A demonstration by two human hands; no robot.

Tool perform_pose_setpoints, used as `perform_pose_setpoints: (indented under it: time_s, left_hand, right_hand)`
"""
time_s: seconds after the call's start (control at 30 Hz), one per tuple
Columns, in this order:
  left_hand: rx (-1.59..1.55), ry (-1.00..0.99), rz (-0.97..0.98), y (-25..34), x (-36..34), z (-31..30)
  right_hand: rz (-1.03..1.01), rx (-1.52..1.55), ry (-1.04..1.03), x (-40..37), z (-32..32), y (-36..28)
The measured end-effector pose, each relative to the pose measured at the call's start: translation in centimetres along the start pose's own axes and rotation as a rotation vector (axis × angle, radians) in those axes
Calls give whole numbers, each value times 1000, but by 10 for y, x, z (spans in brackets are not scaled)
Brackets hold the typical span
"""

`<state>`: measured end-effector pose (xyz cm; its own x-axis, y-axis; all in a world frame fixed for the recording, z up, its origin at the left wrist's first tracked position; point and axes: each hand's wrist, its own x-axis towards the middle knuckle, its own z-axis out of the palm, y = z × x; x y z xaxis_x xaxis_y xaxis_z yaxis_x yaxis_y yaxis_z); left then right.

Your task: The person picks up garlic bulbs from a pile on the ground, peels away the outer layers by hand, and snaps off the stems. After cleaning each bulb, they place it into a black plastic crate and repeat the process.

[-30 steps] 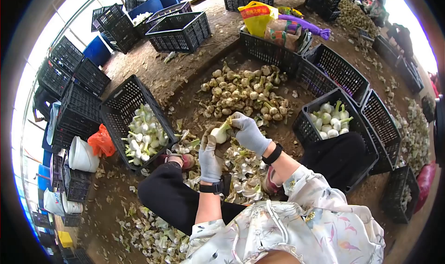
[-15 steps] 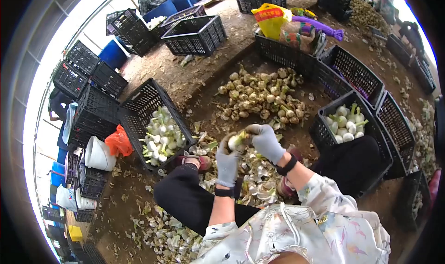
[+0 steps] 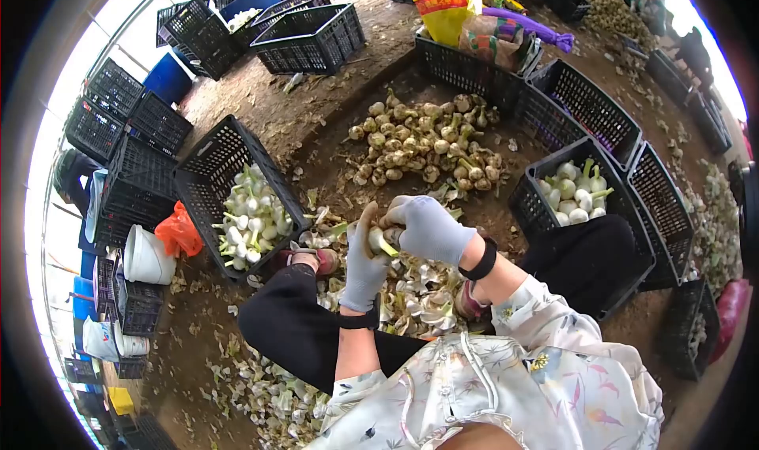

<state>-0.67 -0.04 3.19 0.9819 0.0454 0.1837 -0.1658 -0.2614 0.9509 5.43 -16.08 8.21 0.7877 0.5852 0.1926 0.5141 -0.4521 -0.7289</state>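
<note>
Both hands wear light grey gloves with soiled fingertips. My left hand (image 3: 365,256) is closed round a garlic bulb (image 3: 383,243) whose green stem points down and to the right. Against the bulb's upper side press the fingers of my right hand (image 3: 427,227), which partly hide it. Beneath the hands, peeled garlic skins (image 3: 423,300) cover the ground between my feet. Past the hands lies a heap of untrimmed brownish garlic bulbs (image 3: 427,142). White cleaned bulbs fill part of the black crate on the left (image 3: 209,154) and the black crate on the right (image 3: 526,209).
Several black crates (image 3: 312,43) stand around, with stacks at the left. One crate at the back holds a yellow bag (image 3: 447,11) and a purple bundle (image 3: 538,30). A white bucket (image 3: 148,258) and an orange plastic bag (image 3: 180,230) sit beyond the left crate.
The bulb has been turned, so its stem now points down and right instead of up. My right hand has shifted left, closer over it. The whole view has moved slightly.
</note>
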Motion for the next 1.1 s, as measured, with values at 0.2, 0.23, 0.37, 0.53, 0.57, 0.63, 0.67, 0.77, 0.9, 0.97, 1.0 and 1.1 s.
perform_pose_setpoints:
  time_s: [0.2, 0.23, 0.37, 0.53, 0.57, 0.63, 0.67, 0.77, 0.9, 0.97, 1.0, 1.1]
  left_hand:
    - [155, -28, 120, -4, 0, 0]
    - [-128, 21, 43, -5, -2, 2]
    - [-594, 189, -58, -19, 1, 5]
    - [-568, 402, -145, -29, -1, 14]
    - [-567, 402, -151, -30, 0, 15]
    - [-932, 343, -76, -33, 3, 15]
    - [-960, 346, -91, -33, 4, 13]
    - [-1126, 365, -132, -60, 9, 10]
    - [-1392, 453, -314, -101, 23, -2]
    - [-1194, 557, -184, -56, 45, -26]
    - [-1276, 551, -61, -47, 57, -44]
    - [-1317, 660, 46, -24, 76, -65]
  right_hand:
    - [57, -291, -155, 13, 1, -5]
    - [56, -291, -155, 13, 3, -1]
    - [79, -28, 22, 11, 17, 22]
    - [139, 42, 55, 11, 37, 29]
    - [144, 44, 53, 13, 40, 35]
    - [184, 3, 206, 19, 51, 55]
    - [239, -14, 231, 24, 57, 70]
    - [342, -36, 265, 25, 74, 107]
    - [422, -180, -572, 10, 98, 172]
    - [647, -233, -466, 4, 96, 208]
    - [777, -268, -208, 5, 83, 219]
    - [850, -427, 400, 6, 58, 276]
